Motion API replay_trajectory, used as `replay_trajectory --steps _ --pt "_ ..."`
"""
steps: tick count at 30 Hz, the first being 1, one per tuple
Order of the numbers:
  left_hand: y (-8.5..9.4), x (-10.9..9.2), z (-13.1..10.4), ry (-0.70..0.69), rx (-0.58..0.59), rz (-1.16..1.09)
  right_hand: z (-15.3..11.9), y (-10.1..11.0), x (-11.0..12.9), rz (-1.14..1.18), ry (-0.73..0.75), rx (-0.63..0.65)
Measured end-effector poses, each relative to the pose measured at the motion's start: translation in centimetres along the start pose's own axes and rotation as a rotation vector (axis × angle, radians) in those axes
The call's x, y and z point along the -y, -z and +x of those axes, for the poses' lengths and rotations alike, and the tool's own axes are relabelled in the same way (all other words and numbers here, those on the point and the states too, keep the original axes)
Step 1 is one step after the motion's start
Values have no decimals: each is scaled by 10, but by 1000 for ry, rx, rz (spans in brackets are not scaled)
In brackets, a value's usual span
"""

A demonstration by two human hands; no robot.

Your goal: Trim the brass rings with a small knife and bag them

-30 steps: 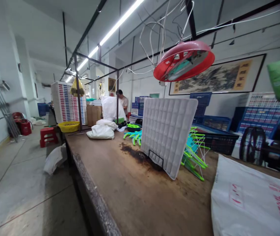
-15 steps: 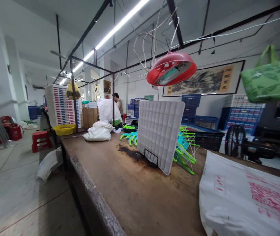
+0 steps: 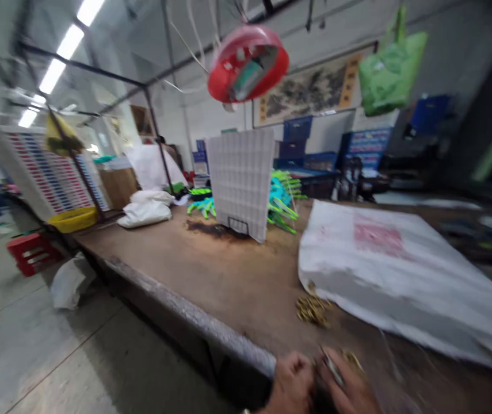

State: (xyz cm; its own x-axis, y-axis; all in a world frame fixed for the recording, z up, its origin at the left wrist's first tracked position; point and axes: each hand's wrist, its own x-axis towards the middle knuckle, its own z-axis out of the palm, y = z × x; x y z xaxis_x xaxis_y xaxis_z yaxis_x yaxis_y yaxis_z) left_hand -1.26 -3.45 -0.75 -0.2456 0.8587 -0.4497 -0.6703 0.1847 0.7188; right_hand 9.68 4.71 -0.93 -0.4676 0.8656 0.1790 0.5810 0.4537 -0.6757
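At the bottom edge, both my hands are close together over the table, smeared by motion. My left hand point(image 3: 289, 382) is closed, its fingers curled; a dark patch between the hands hides what it holds, if anything. My right hand point(image 3: 351, 391) is closed around a slim, greyish metal tool point(image 3: 334, 371), its kind too blurred to tell. A small pile of brass-coloured metal pieces point(image 3: 312, 310) lies on the table just beyond the hands. A few more brass-coloured pieces point(image 3: 353, 360) show beside my right hand.
A large white sack point(image 3: 370, 270) lies on the right of the brown table point(image 3: 176, 259). Farther back stand a pale gridded panel point(image 3: 241, 184) and green and blue hangers point(image 3: 282, 201). A red lamp point(image 3: 248, 63) hangs above. A red stool point(image 3: 32, 253) is on the floor.
The view has swung down and to the right, so the panel, lamp and sack appear farther left and higher. My hands and the brass-coloured pieces have come into view.
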Motion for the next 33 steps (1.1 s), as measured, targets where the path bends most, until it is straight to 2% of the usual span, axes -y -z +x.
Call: replay_trajectory --steps 1,3,4,6,10,12,17,20,25,30,33 --pt "-2 -1 -3 -14 -5 52 -4 5 7 53 17 87" --pt "-4 -4 -7 -297 -14 319 -8 14 20 107 16 137" --pt "-5 -6 -9 -377 14 389 -8 18 24 130 -10 136" --pt "-5 -10 -12 -453 48 470 -10 21 30 234 -74 167" --pt "-4 -13 -20 -504 129 560 -17 21 33 392 -196 184" --pt "-3 -12 -24 -471 153 544 -21 20 35 413 -205 170" --pt "0 -10 -28 -176 200 366 -25 20 41 405 -213 122" --pt "3 -10 -29 -89 232 308 -26 20 44 387 -202 137" --pt "6 -10 -30 -21 302 206 -29 19 46 392 -198 157" --pt "5 -12 -32 -26 305 176 -29 20 46 432 -205 154" --pt "5 -12 -32 -56 301 175 -31 23 43 316 -211 97"
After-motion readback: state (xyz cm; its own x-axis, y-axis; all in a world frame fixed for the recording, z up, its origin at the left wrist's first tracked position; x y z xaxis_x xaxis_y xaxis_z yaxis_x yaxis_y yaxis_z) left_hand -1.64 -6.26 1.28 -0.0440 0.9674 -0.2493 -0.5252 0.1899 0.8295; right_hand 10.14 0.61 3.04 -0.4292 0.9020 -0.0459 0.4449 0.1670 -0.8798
